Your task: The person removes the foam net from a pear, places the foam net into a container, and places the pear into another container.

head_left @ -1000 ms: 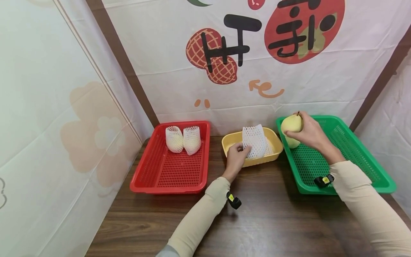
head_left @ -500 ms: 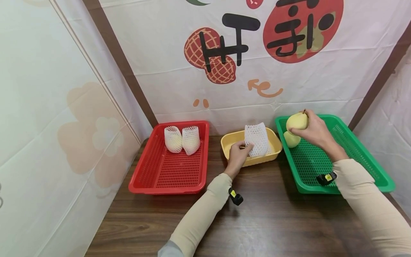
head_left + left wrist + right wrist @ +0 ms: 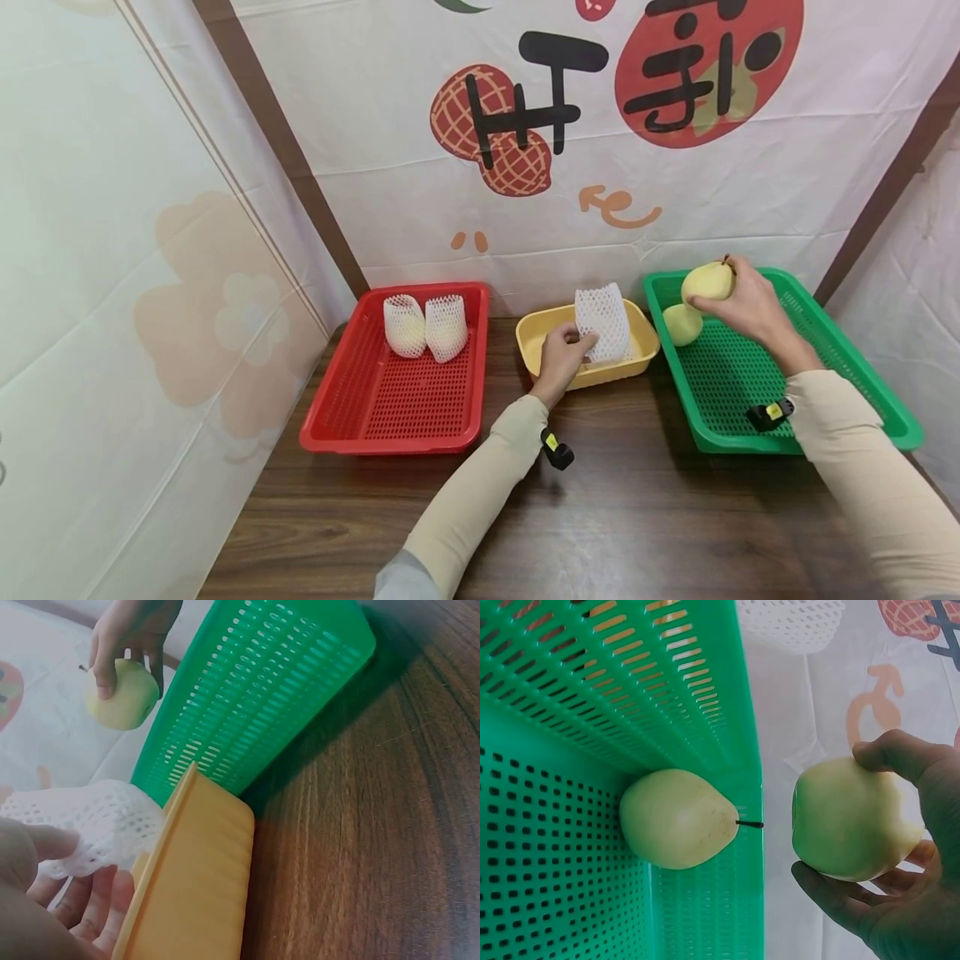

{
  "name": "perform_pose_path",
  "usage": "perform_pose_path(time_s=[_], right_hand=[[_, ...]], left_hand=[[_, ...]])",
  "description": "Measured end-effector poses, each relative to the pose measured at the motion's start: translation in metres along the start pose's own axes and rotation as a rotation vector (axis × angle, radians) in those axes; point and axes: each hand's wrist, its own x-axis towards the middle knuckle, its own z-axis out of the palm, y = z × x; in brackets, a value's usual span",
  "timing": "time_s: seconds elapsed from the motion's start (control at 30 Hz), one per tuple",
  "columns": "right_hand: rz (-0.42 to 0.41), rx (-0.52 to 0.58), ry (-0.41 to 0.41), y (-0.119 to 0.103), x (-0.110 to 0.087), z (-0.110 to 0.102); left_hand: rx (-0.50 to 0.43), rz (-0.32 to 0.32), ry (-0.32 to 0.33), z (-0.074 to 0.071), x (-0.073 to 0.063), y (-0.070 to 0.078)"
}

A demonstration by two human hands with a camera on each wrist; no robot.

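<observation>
My right hand [image 3: 757,307] grips a pale yellow-green pear [image 3: 708,284] by its sides, stem up, above the green basket's back left part. Below it another pear [image 3: 676,819] stands in the basket's corner, its stem showing in the right wrist view. Over the yellow tray [image 3: 532,343] my left hand [image 3: 562,354] pinches a white foam net sleeve [image 3: 602,321] between thumb and fingers. The sleeve stands upright, its mouth at the top. In the left wrist view the thumb [image 3: 52,844] lies against the netting, with the fingers curled beneath.
To the left is a red basket [image 3: 318,429] with two pears in foam net sleeves [image 3: 447,329] at its back. The green basket [image 3: 697,425] stands right of the yellow tray. All rest on a dark wooden table [image 3: 600,517] before a printed white cloth [image 3: 375,208].
My right hand has moved right with its pear, uncovering more of the pear below. My left hand has shifted slightly right with the sleeve.
</observation>
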Motion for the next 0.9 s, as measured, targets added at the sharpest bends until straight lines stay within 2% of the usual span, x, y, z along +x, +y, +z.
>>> perform_pose_path(time_s=[0.4,0.6,0.9], right_hand=[[0.025,0.008,0.004,0.017,0.003,-0.002],[0.054,0.002,-0.005,0.026,0.005,0.000],[0.090,-0.004,-0.026,0.038,0.007,0.003]], left_hand=[[-0.007,-0.015,-0.012,0.008,0.010,0.001],[0.021,-0.024,0.001,0.013,0.013,0.001],[0.062,-0.064,-0.016,0.018,0.017,0.001]])
